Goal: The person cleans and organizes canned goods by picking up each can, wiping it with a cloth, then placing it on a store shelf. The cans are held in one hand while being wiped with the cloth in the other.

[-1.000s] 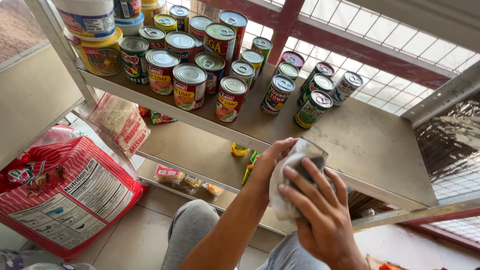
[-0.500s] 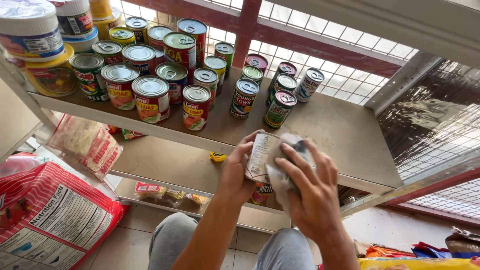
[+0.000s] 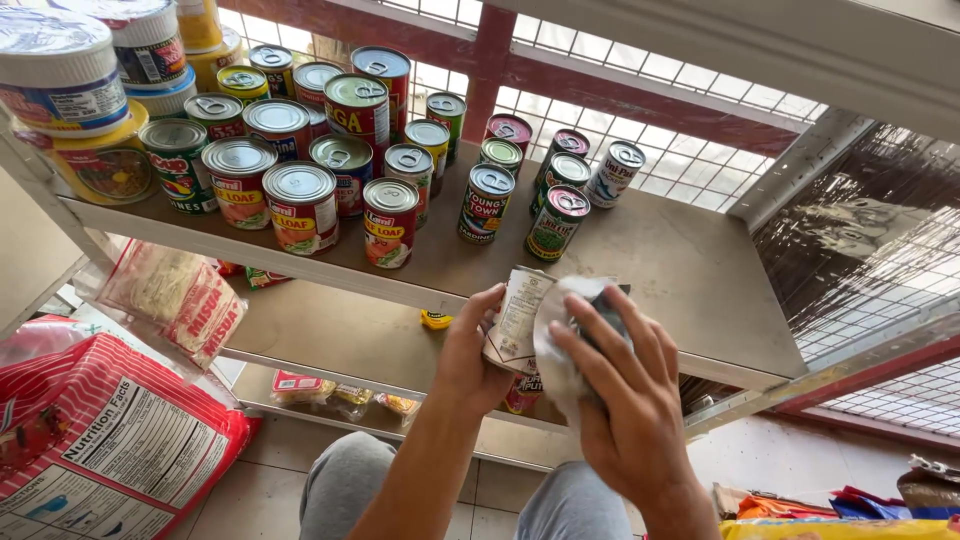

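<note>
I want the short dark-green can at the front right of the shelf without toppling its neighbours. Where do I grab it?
Grip the green can around its upright round side wall, coming from the right front, where the shelf is bare. Other cans crowd its left and rear. Both hands, left hand and right hand, are occupied with a can and cloth.

A grey metal shelf [image 3: 690, 270] backed by white wire mesh [image 3: 690, 165] and a red frame [image 3: 640, 85] stands over pale floor tiles [image 3: 270, 460] in daylight.
</note>
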